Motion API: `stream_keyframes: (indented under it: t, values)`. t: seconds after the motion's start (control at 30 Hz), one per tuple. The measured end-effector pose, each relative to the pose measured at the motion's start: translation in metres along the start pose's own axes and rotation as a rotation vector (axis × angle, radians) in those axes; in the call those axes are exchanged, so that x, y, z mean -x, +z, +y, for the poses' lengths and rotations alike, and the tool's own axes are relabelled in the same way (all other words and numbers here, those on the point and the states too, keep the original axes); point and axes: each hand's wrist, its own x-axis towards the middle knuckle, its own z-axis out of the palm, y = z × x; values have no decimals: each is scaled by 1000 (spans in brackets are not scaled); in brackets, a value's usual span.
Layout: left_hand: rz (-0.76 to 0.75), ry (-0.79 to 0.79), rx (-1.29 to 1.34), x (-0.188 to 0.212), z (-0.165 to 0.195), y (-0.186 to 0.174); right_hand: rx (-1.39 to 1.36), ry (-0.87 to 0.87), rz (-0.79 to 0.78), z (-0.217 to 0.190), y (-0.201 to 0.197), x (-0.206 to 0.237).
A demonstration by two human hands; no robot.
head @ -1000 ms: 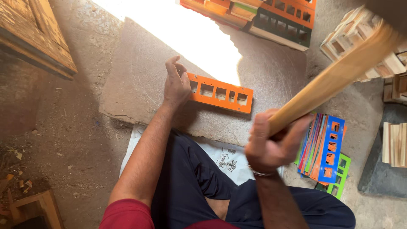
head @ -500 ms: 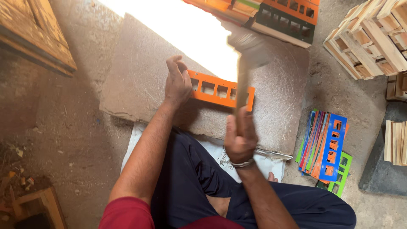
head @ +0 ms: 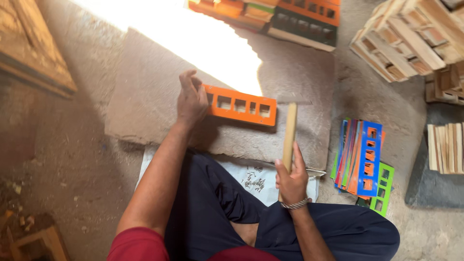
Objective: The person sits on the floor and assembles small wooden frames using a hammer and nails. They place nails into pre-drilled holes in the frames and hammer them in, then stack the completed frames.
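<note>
Left hand [head: 191, 99] presses one orange strip [head: 240, 105] (five cutouts); right hand [head: 291, 181] grips one hammer [head: 289, 137].

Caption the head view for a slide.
Left hand steadies an orange frame on a stone slab; right hand holds a hammer at its end.

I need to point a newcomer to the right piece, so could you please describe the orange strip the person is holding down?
Start at the big grey stone slab in front of the seated person. Near its middle lies the orange strip, a long flat piece with a row of square cut-outs, pinned at one end by the left hand. Unlike the stacked coloured strips on the floor, it lies alone on the slab.
</note>
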Motion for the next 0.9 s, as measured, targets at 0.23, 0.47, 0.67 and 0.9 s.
stream_keyframes:
  t: [0.23,0.47,0.67,0.9]
  values:
    - [-430,580,-436,-2,59,16,-528,619,-6,72,-42,11]
    - [-975,311,-997,-3,106,47,495,23,91,62,-41,23]
    - [-1188,601,-752,57,174,49,702,-338,-94,-16,-48,28]
    - [-1012,791,-583,73,182,63,543,-158,-112,-22,-62,18]
